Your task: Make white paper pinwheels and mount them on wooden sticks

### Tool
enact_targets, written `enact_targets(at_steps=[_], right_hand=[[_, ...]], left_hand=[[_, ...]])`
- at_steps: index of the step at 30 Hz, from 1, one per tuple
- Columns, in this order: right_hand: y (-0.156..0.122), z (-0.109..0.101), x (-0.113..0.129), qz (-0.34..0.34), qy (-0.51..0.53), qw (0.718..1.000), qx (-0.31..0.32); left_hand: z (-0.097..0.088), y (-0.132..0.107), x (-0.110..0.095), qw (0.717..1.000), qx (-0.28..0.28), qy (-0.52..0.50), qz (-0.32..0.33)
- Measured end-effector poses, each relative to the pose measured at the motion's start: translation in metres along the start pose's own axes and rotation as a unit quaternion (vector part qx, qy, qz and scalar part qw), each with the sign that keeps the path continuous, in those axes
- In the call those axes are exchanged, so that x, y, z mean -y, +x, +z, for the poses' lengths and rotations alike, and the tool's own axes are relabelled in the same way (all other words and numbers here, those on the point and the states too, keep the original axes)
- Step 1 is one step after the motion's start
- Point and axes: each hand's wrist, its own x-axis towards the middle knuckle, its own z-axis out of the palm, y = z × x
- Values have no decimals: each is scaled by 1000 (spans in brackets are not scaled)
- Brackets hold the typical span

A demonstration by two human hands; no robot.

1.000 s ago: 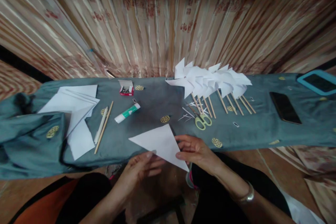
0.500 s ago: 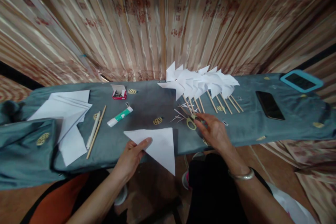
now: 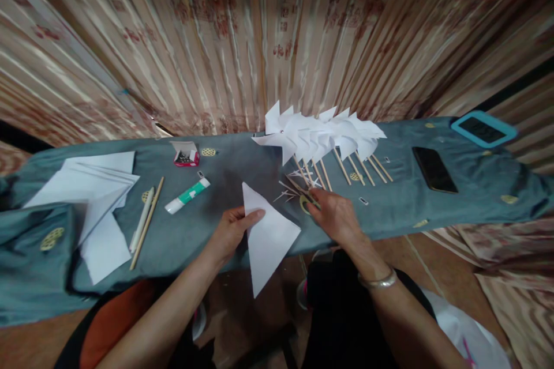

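Observation:
A white paper triangle is pinched by my left hand, thumb on top, over the front edge of the cloth-covered table. My right hand, with a bracelet at the wrist, grips scissors with yellowish handles; the fingers partly hide them. The blades point away to the left over thin white paper scraps. Behind the scissors lies an overlapping row of white paper pinwheels on wooden sticks.
Left on the grey-green cloth are a glue stick, an open red box of small metal pins, a pen, a wooden stick and white paper sheets. Right lie a black phone and a blue-framed device.
My left hand has turned the paper triangle so one corner now points up and away. The right hand stays at the scissors, its fingers closer around the handles. The whole view has shifted slightly.

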Motion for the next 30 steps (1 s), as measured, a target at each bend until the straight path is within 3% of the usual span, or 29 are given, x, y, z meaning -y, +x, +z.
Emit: enact_targets(at_steps=[3, 5, 7, 9, 12, 19, 25, 30], right_hand=[[-5, 0, -9, 27, 209, 978, 2], [-9, 0, -14, 40, 390, 919, 37], [-11, -1, -17, 61, 530, 842, 79], [-14, -2, -17, 91, 607, 782, 109], [-19, -2, -11, 127, 656, 731, 140], [-33, 1, 0, 97, 666, 698, 245], [-30, 9, 1, 101, 674, 707, 189], [-30, 13, 2, 121, 664, 715, 180]], left_hand=[[1, 4, -3, 1000, 0, -20, -10], [2, 5, -6, 999, 1, -34, -15], [4, 5, -9, 999, 9, -41, -25], [5, 6, -11, 998, 19, -45, -40], [5, 6, -14, 997, 21, -52, -54], [10, 11, -13, 997, 8, -54, -56], [17, 15, -2, 997, 35, -27, -67], [19, 15, 1, 997, 49, -21, -58]])
